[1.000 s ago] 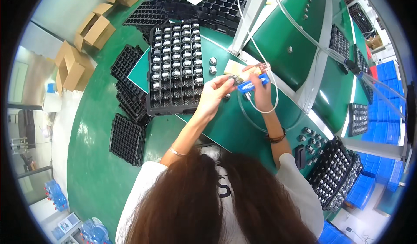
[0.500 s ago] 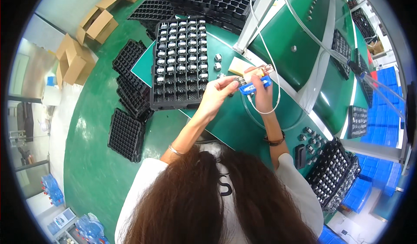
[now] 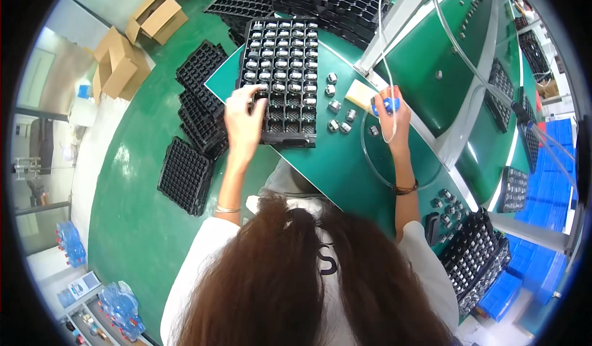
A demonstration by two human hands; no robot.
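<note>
My left hand (image 3: pixel 243 121) is over the left side of a black compartment tray (image 3: pixel 287 141), its thumb and fingers bent around a spot among the slots. What lies between those fingertips is too small and hidden to make out. Small shiny metal cylinders (image 3: pixel 280 62) fill the tray's upper rows, and several slots in the rows nearest me are bare. Off to the right, my right hand (image 3: pixel 396 121) is closed around a small blue tool (image 3: pixel 385 105) with a thin white hose (image 3: pixel 387 56). A pale yellow block (image 3: pixel 360 93) lies beside that hand.
Several loose metal cylinders (image 3: pixel 335 105) lie on the green table (image 3: pixel 333 167) between tray and right hand. More cylinders and another filled tray (image 3: pixel 472 250) are at the lower right. A metal post (image 3: pixel 376 35) rises behind. Stacked black trays (image 3: pixel 185 176) and cardboard boxes (image 3: pixel 120 65) stand left.
My left hand has left the blue tool and moved left onto the tray. My right hand, still holding the tool, has shifted slightly right. The whole view has swung a little.
</note>
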